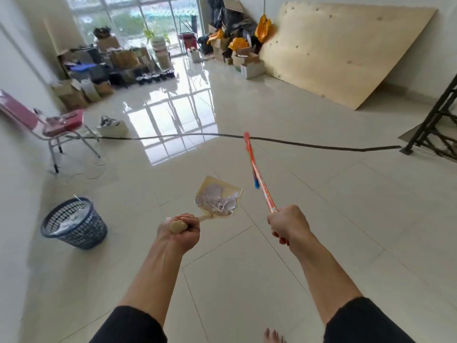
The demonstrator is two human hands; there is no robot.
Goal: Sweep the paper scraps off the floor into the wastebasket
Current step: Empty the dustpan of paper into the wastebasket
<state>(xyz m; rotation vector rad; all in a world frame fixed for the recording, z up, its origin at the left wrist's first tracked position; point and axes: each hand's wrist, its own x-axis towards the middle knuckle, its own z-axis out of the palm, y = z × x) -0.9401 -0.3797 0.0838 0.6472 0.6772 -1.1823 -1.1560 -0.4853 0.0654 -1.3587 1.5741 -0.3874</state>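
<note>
Paper scraps (217,200) heaped in a cream dustpan (231,188) at 12 o'clock | left hand (179,230) clenched round the dustpan's handle | right hand (288,225) gripping an orange broomstick (259,179) at 1 o'clock | blue wastebasket (74,224) on the tiled floor (321,194) at 9 o'clock, well apart.

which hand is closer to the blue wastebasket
Left. The left hand, gripping the dustpan handle, is just right of the wastebasket; the right hand, on the broom handle, is farther right.
</note>
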